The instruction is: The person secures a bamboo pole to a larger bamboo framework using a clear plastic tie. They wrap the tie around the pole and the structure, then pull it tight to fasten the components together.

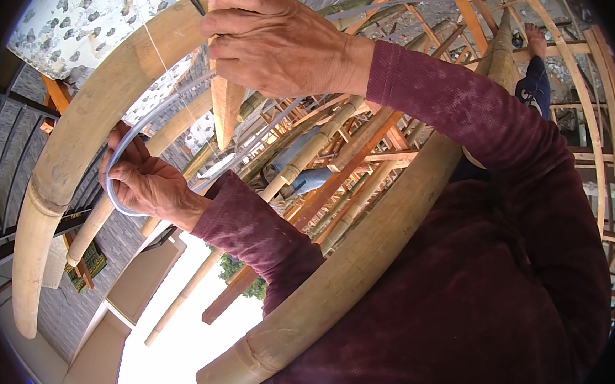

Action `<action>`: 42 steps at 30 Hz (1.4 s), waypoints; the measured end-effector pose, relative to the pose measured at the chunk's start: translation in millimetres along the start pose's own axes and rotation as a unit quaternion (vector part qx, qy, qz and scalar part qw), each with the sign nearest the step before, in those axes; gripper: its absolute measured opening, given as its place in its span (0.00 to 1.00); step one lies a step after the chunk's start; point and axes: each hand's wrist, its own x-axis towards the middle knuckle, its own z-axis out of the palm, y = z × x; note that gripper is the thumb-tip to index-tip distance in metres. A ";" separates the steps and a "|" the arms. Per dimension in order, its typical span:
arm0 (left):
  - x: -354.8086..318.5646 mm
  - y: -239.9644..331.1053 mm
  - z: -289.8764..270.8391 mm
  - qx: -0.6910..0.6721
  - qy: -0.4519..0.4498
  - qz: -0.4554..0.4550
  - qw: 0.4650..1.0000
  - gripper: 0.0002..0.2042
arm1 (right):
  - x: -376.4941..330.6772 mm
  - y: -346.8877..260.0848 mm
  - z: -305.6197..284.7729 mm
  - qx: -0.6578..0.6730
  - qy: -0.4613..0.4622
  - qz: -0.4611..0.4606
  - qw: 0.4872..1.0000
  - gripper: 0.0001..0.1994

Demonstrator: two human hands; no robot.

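In front of the upper bamboo pole (91, 111), a translucent tube (109, 183) curves round the left hand (154, 192), whose fingers are clamped on it. Farther right, the right hand (287, 47) has its fingers clamped around a tapered wooden stake (226, 118), narrow end down. Nearer the person's maroon top (443, 296), a lower bamboo pole (348, 260) slants across.

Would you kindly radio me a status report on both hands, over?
Right hand gripping pointed wooden piece. Left hand holding looped clear tube. Possible hindrance: thick bamboo pole crossing in front of maroon top.
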 end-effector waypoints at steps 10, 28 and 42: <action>-0.6 -0.6 1.1 -0.010 0.002 0.002 1.000 0.16 | -0.9 -0.1 1.7 0.050 0.006 0.010 0.999 0.09; -1.2 -1.4 0.0 0.011 0.012 0.000 1.000 0.18 | 2.7 -1.0 -2.0 0.025 -0.012 0.004 1.000 0.07; -3.5 0.0 3.9 0.004 0.027 -0.005 1.000 0.19 | 0.8 -0.5 -4.2 0.033 -0.003 -0.005 0.999 0.08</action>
